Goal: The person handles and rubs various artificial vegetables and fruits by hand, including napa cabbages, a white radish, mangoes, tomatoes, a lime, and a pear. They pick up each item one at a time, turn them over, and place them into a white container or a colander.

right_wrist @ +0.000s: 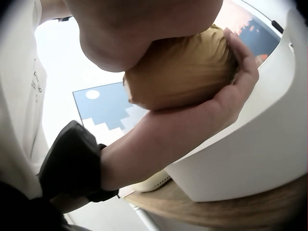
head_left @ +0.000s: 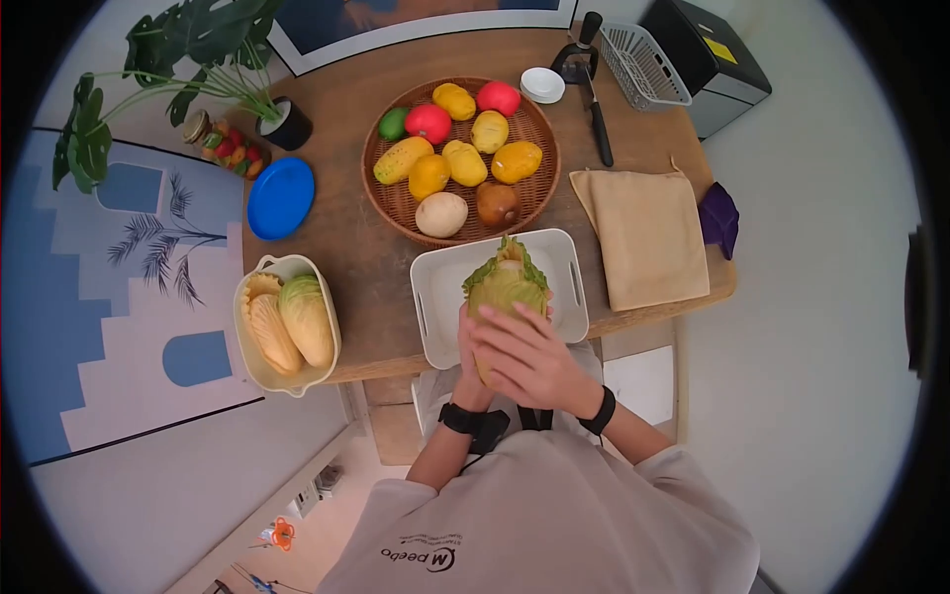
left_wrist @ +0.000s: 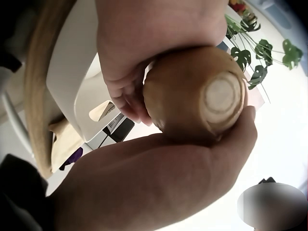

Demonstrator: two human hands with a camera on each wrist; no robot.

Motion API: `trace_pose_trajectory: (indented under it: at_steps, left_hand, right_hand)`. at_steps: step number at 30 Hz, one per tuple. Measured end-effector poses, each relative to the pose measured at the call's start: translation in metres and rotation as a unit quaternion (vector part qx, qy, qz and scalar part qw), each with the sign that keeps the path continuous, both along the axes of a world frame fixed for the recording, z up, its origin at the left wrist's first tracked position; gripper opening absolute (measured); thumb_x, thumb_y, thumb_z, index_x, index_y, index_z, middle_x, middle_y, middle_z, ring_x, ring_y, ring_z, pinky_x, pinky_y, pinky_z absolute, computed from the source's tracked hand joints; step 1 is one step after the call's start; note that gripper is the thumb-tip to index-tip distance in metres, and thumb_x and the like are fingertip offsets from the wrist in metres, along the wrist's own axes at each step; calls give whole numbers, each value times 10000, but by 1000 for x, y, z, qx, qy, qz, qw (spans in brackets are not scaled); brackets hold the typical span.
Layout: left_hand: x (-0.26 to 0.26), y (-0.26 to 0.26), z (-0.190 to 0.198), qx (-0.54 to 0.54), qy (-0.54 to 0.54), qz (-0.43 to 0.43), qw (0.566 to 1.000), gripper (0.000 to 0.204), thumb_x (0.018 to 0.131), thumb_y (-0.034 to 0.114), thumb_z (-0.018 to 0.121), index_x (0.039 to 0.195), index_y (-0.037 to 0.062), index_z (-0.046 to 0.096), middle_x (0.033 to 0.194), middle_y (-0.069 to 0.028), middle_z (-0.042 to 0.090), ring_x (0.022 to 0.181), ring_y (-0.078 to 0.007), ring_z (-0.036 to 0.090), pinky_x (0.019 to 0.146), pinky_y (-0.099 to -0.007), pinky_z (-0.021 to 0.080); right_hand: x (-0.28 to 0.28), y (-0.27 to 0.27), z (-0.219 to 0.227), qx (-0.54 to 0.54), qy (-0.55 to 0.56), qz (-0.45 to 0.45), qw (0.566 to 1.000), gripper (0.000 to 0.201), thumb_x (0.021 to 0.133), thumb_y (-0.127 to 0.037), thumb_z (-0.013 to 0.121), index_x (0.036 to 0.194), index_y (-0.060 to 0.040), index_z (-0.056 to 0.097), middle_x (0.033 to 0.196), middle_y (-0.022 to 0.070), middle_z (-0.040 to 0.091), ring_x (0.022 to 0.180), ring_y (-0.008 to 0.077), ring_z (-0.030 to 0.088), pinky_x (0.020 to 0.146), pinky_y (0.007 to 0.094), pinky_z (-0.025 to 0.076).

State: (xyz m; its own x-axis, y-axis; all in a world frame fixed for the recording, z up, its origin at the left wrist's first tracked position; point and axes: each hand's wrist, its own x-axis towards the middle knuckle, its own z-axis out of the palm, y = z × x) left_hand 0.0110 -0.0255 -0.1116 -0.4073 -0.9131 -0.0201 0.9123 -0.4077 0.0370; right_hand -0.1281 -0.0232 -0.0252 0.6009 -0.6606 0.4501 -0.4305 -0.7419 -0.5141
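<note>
A napa cabbage (head_left: 507,287) with a frilly green leafy top and pale base is held above a white tray (head_left: 426,302). My left hand (head_left: 466,345) grips it from the left and beneath; in the right wrist view, the left hand's fingers (right_wrist: 244,72) curve round its side. Across the cabbage's near part lies my right hand (head_left: 532,358), its fingers straight and slightly spread. The cabbage's round cut base (left_wrist: 222,94) shows in the left wrist view, between both hands. Much of its lower body is hidden by the hands.
Behind the tray sits a wicker basket (head_left: 381,210) of several fruits. To the left are a cream basket (head_left: 331,322) with cabbages and a blue plate (head_left: 281,198). A beige cloth (head_left: 648,243), black-handled tool (head_left: 602,134), white bowl (head_left: 542,84) and grey basket (head_left: 643,64) stand rightward.
</note>
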Motion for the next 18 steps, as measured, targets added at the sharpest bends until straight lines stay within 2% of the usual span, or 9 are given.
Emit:
trace_pose_trajectory:
  at_steps: [2, 4, 6, 7, 9, 11, 14, 15, 18]
  left_hand:
    - [0, 2, -30, -64, 98, 51, 992, 551, 1205, 367, 270, 1672, 87, 353, 1648, -139, 479, 1510, -300, 482, 1276, -453, 384]
    - [-3, 3, -34, -60, 35, 69, 995, 566, 1200, 392, 277, 1671, 90, 360, 1662, -143, 464, 1523, -309, 466, 1285, -467, 367]
    - [-3, 4, -26, -1, -1, 30, 1000, 571, 1188, 432, 301, 1634, 94, 414, 1612, -142, 512, 1467, -296, 517, 1249, -451, 408]
    - [1, -1, 9, 54, -5, -18, 998, 573, 1178, 459, 321, 1597, 96, 464, 1554, -139, 567, 1406, -279, 575, 1207, -428, 456]
    - [7, -3, 15, 58, 32, -56, 996, 587, 1173, 476, 327, 1601, 97, 456, 1564, -144, 555, 1416, -279, 562, 1214, -432, 444]
    - [9, -1, -31, -44, 119, -31, 991, 619, 1184, 458, 298, 1684, 94, 340, 1699, -161, 417, 1559, -312, 418, 1311, -485, 321]
    - [6, -4, -40, 11, 197, -14, 980, 653, 1169, 494, 324, 1682, 92, 342, 1704, -179, 404, 1562, -322, 413, 1309, -491, 325]
    - [6, -1, -39, 43, 156, -33, 986, 659, 1162, 522, 327, 1659, 93, 382, 1662, -174, 455, 1510, -320, 471, 1275, -477, 371]
    - [9, 3, -8, 65, 68, -58, 994, 664, 1157, 542, 324, 1634, 92, 422, 1612, -171, 517, 1449, -323, 542, 1238, -467, 423]
  right_hand:
    - [-3, -14, 10, 19, -25, -79, 996, 359, 993, -149, 650, 1307, 6, 727, 1493, 187, 646, 1481, 408, 533, 1259, 602, 346]
    - [-3, -19, 12, 17, -21, -106, 994, 357, 1002, -148, 635, 1311, 3, 728, 1498, 186, 644, 1483, 415, 530, 1257, 604, 346]
    - [4, -12, 7, -1, 5, -79, 997, 366, 1008, -145, 619, 1325, 6, 724, 1508, 192, 637, 1487, 428, 521, 1255, 607, 347]
    - [7, -6, 6, -5, 10, -56, 998, 379, 982, -133, 644, 1322, 19, 716, 1497, 200, 638, 1481, 432, 525, 1255, 608, 347]
    - [14, 2, 4, -16, 15, -9, 1000, 415, 930, -108, 694, 1315, 46, 699, 1475, 216, 641, 1470, 442, 534, 1256, 611, 346]
    - [12, -7, 10, 6, -16, -89, 996, 416, 928, -126, 700, 1308, 42, 701, 1481, 217, 639, 1475, 443, 529, 1258, 614, 339]
    - [18, -8, 12, 22, -34, -146, 988, 422, 918, -142, 717, 1300, 36, 702, 1494, 222, 630, 1477, 451, 523, 1261, 622, 330]
    - [21, -6, 12, 25, -37, -157, 987, 424, 913, -145, 723, 1297, 34, 702, 1500, 224, 626, 1477, 455, 522, 1261, 626, 327]
    - [23, 13, 1, -16, 23, -34, 999, 422, 907, -153, 731, 1283, 36, 700, 1506, 237, 615, 1480, 475, 509, 1261, 638, 320]
